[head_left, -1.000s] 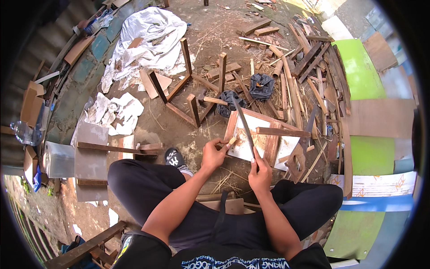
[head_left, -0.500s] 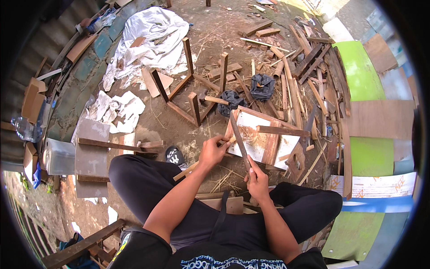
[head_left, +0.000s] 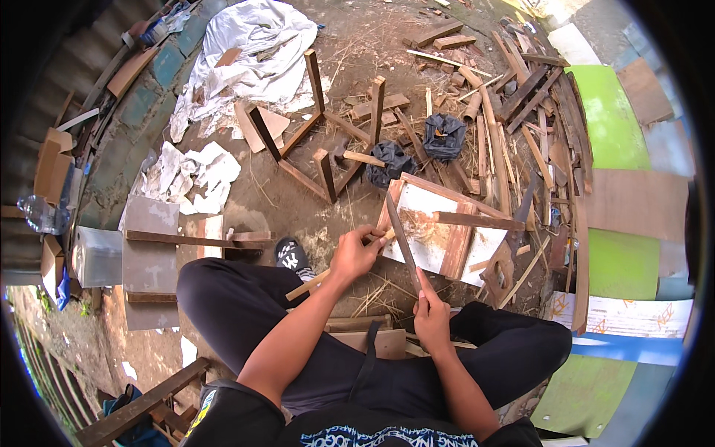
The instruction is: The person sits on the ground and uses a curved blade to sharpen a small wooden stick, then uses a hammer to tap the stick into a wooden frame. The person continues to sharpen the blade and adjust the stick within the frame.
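Note:
In front of my crossed legs, my left hand (head_left: 356, 252) is closed around a thin pale wooden strip (head_left: 308, 285). The strip's far tip pokes out past my fingers, and its near end shows on the other side of my wrist. My right hand (head_left: 432, 316) grips a long, dark-bladed machete (head_left: 403, 242), its handle mostly hidden in my fist. The blade points away from me, beside the strip's tip and over a white panel with a reddish wooden frame (head_left: 456, 242). Wood shavings (head_left: 424, 229) lie on that panel, and a dark wooden bar (head_left: 477, 219) rests across it.
A handsaw (head_left: 500, 272) leans by the panel's right side. Further off stand an upturned wooden frame with legs (head_left: 302, 179) and two black plastic bags (head_left: 445, 137). Scrap wood (head_left: 488, 127) is heaped at right; a white sheet (head_left: 249, 63) lies at far left.
My right hand and the machete have shifted slightly right and toward me. My left hand keeps its grip on the strip, nearly still. The whole view has shifted a little.

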Motion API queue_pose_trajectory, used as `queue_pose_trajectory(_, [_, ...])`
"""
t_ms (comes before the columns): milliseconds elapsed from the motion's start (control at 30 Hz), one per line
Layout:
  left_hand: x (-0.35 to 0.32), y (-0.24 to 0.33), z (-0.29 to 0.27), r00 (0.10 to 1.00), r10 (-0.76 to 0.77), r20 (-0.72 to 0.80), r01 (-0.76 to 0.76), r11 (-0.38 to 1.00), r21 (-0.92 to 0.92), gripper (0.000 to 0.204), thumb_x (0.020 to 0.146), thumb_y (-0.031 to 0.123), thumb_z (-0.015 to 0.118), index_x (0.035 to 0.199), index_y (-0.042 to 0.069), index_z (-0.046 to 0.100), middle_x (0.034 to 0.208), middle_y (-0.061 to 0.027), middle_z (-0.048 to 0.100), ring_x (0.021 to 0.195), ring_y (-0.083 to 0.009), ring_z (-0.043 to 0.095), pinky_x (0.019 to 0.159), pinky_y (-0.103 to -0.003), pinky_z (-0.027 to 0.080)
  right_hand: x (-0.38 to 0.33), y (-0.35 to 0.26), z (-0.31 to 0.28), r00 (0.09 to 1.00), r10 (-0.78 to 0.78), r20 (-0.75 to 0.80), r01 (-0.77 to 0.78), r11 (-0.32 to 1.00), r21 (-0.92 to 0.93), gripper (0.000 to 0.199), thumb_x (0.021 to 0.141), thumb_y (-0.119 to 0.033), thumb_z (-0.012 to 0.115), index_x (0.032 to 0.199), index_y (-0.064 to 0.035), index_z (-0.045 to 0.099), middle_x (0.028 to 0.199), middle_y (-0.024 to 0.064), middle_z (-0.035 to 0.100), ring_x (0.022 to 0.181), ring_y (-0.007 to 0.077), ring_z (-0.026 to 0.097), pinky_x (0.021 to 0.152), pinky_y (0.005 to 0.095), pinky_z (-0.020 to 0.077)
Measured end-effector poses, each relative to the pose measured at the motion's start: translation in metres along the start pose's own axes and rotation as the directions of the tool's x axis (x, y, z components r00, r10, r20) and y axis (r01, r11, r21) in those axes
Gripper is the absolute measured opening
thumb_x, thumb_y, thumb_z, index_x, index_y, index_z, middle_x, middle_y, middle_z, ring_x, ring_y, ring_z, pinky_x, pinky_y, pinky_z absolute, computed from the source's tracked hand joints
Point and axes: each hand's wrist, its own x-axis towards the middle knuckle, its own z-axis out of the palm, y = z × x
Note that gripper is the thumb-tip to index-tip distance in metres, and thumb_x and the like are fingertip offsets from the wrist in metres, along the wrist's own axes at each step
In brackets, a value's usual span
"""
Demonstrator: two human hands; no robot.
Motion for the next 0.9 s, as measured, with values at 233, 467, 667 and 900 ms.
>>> queue_pose_trajectory(233, [0.001, -0.004, -0.002, 0.998, 0.014, 0.062, -0.01, 0.999, -0.053, 0.025, 0.093, 0.021, 0.078, 0.113, 0.005, 0.078, 0.091, -0.0188, 0.078, 0.082, -0.025, 0.072, 0.078, -0.039, 0.055, 0.006, -0.003, 0.0, 0.999, 0.031, 0.018, -0.031, 0.999, 0.012, 0.059, 0.102, 0.002, 0.047, 0.158, -0.0184, 0.05, 0.074, 0.0234, 0.056, 0.057, 0.0183, 0.049, 0.061, 0.0334, 0.0473])
queue_pose_trajectory(467, [0.001, 0.003, -0.007, 0.995, 0.076, 0.066, -0.072, 0.996, -0.055, 0.023, 0.093, 0.018, 0.078, 0.111, 0.004, 0.078, 0.097, -0.0205, 0.078, 0.085, -0.0298, 0.074, 0.081, -0.04, 0.056, 0.029, 0.015, 0.013, 1.0, -0.003, 0.01, 0.001, 0.99, 0.144, 0.056, 0.106, -0.001, 0.044, 0.159, -0.0194, 0.05, 0.065, 0.0128, 0.05, 0.053, 0.014, 0.042, 0.056, 0.0297, 0.0437])
queue_pose_trajectory(667, [-0.001, 0.005, -0.002, 0.995, 0.099, 0.031, -0.098, 0.994, -0.056, 0.021, 0.094, 0.013, 0.078, 0.11, 0.001, 0.075, 0.085, -0.0151, 0.077, 0.076, -0.0151, 0.07, 0.071, -0.034, 0.054, 0.038, -0.002, -0.014, 0.936, 0.197, 0.293, -0.322, 0.817, 0.479, 0.053, 0.113, -0.01, 0.037, 0.163, -0.0237, 0.044, 0.067, 0.0015, 0.055, 0.046, 0.0075, 0.044, 0.043, 0.0261, 0.0435])
queue_pose_trajectory(900, [-0.003, 0.008, -0.003, 0.989, 0.149, -0.002, -0.148, 0.986, 0.073, 0.032, 0.096, 0.029, 0.075, 0.114, 0.003, 0.071, 0.083, -0.0202, 0.075, 0.08, -0.036, 0.074, 0.075, -0.044, 0.055, 0.043, 0.006, -0.001, 0.989, -0.09, -0.113, 0.109, 0.979, 0.171, 0.049, 0.111, -0.012, 0.046, 0.16, -0.0188, 0.05, 0.071, 0.004, 0.059, 0.058, 0.0101, 0.051, 0.06, 0.0293, 0.0479])
